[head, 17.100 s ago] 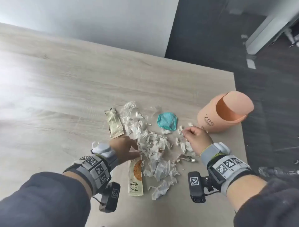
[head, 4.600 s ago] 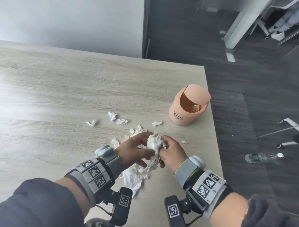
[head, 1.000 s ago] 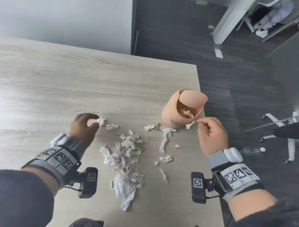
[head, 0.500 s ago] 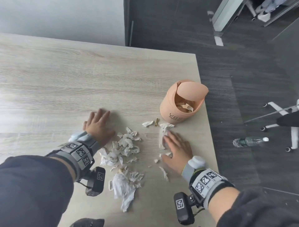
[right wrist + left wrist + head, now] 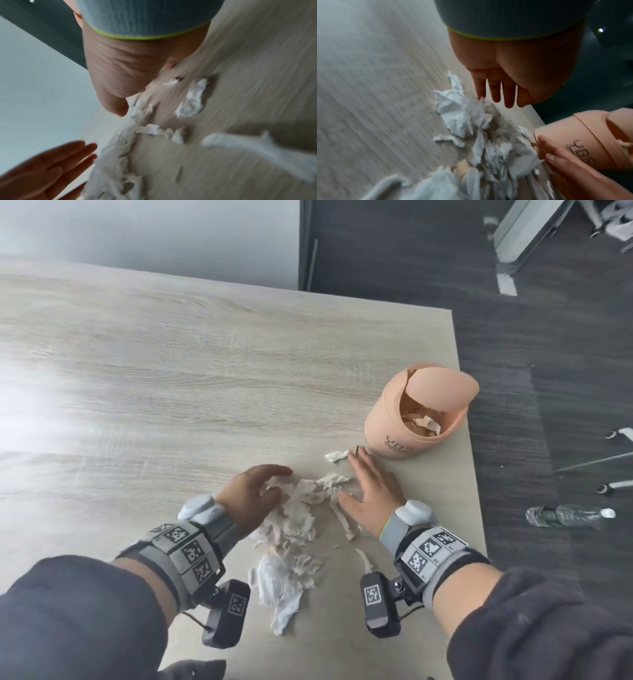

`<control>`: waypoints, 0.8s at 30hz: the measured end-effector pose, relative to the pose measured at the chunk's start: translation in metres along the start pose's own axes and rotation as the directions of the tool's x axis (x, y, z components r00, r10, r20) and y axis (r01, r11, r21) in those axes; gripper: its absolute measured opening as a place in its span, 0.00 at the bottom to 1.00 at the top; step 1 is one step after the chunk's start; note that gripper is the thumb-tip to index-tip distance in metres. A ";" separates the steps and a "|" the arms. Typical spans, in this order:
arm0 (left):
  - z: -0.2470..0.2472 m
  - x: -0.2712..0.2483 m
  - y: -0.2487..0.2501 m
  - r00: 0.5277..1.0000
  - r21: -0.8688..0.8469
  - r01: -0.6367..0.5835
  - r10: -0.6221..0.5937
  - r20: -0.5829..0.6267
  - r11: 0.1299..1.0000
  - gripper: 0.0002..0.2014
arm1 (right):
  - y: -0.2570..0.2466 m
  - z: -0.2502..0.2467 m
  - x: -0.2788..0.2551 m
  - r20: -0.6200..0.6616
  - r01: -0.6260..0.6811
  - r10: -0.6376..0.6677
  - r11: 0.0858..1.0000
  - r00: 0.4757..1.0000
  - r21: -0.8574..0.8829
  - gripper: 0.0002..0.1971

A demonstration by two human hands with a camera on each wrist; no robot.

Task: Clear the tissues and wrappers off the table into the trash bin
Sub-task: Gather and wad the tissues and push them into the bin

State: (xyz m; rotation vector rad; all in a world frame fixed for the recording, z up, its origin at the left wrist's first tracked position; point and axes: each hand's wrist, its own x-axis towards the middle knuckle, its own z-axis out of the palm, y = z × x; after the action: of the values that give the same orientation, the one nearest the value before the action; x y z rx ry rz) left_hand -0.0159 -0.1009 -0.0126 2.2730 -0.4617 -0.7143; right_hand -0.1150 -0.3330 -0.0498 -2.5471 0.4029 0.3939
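Observation:
Torn white tissue scraps (image 5: pixel 301 508) lie heaped on the wooden table (image 5: pixel 171 371) between my two hands. My left hand (image 5: pixel 260 491) presses against the heap's left side, fingers extended (image 5: pixel 494 93). My right hand (image 5: pixel 370 487) lies flat on the right side, fingers straight and pointing at the peach trash bin (image 5: pixel 407 433). The bin stands at the table's right edge, its swing lid tipped open, paper inside. A larger tissue clump (image 5: pixel 281 587) lies nearer to me. One small scrap (image 5: pixel 335 456) sits by the bin's foot. Neither hand holds anything.
The table's right edge (image 5: pixel 474 474) runs just beyond the bin, with dark floor below. A plastic water bottle (image 5: pixel 568 515) lies on the floor, and chair legs (image 5: pixel 613 484) stand nearby. A thin tissue strip (image 5: pixel 364 559) lies near my right wrist.
Both hands have slid inward toward each other along the table, pushing the scattered scraps into a tighter heap between them.

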 end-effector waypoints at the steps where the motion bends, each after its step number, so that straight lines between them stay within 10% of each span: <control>1: -0.003 -0.001 -0.005 0.998 -0.013 0.024 -0.024 -0.054 1.000 0.18 | -0.004 0.001 0.002 0.029 -0.006 0.007 1.000 1.000 -0.025 0.39; 6: -0.012 -0.022 -0.033 0.988 0.029 0.052 -0.047 -0.145 0.998 0.19 | -0.023 0.008 -0.012 0.206 0.250 -0.247 0.968 0.947 0.010 0.32; 14: 0.001 -0.063 -0.048 0.999 0.309 0.031 -0.039 0.019 0.950 0.48 | 0.007 0.001 -0.027 -0.253 0.205 -0.153 0.959 0.955 0.194 0.18; 20: 0.032 -0.086 -0.053 0.975 0.542 -0.046 -0.080 0.206 0.839 0.72 | 0.043 -0.003 -0.056 0.003 0.175 -0.177 0.970 0.984 -0.169 0.46; 24: 0.048 -0.085 -0.049 0.982 0.596 -0.028 -0.089 0.167 0.803 0.69 | 0.053 0.002 -0.068 0.110 0.259 -0.240 0.943 0.965 -0.211 0.41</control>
State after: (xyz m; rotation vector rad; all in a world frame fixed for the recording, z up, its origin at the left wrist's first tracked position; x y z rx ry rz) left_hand -0.1059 -0.0488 -0.0454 2.8162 -0.8408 -0.8990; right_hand -0.1962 -0.3612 -0.0515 -2.7442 0.0004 0.4694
